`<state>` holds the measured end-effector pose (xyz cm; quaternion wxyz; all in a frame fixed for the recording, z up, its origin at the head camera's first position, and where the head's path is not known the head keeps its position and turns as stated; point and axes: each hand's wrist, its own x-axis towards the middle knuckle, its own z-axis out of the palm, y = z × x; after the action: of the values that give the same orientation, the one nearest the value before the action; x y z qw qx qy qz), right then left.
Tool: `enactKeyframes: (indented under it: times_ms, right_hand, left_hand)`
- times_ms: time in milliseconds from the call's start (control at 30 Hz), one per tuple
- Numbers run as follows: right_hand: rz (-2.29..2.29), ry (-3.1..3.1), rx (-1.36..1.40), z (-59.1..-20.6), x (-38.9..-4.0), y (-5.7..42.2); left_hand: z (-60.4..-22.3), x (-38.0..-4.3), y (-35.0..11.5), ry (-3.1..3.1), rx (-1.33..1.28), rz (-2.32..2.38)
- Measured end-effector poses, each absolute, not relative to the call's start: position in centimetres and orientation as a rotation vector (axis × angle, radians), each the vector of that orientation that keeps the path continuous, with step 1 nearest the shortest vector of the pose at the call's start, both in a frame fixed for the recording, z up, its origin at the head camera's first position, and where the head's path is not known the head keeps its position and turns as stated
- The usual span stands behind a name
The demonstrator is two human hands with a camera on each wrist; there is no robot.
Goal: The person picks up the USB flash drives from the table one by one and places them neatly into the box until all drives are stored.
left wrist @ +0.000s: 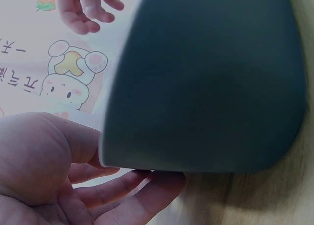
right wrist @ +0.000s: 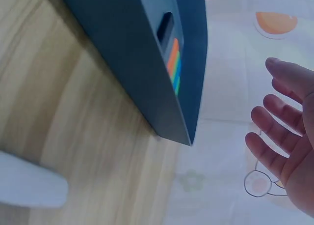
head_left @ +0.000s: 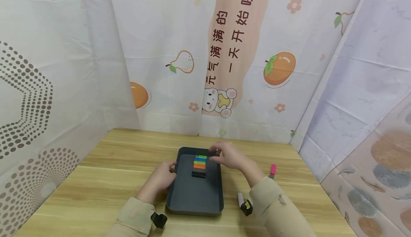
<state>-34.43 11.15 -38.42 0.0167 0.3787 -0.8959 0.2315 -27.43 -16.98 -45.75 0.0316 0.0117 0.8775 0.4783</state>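
Note:
A dark grey rectangular tray lies on the wooden table. Inside it, toward the far end, is a row of small coloured bars, green, blue, orange and grey, with a black one nearest. My left hand grips the tray's left side, fingers at the rim; the left wrist view shows that hand against the wall. Over the tray's far right corner hovers my right hand, fingers spread and loosely bent. In the right wrist view this hand holds nothing.
On the table right of the tray lie a pink-and-grey stick and a pale stick, the latter beside the right sleeve. A black camera sits at the left wrist. Printed curtains hang behind the table and along both sides.

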Motion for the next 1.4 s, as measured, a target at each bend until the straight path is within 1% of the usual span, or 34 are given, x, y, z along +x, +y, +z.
enactKeyframes:
  times_ms: [267,867,1400]
  right_hand:
    - [0.732,-2.786,1.112,-37.5,-34.2,12.9]
    - [0.689,-2.741,0.989,-37.2,-34.6,18.5]
    - [0.614,-2.844,0.833,-38.3,-35.5,24.5]
  left_hand:
    - [-45.7,-27.3,-17.0,2.692,0.016,1.47]
    - [-45.4,-27.1,-16.9,2.705,0.01,1.464]
    - [-45.4,-27.3,-16.8,2.709,0.004,1.444]
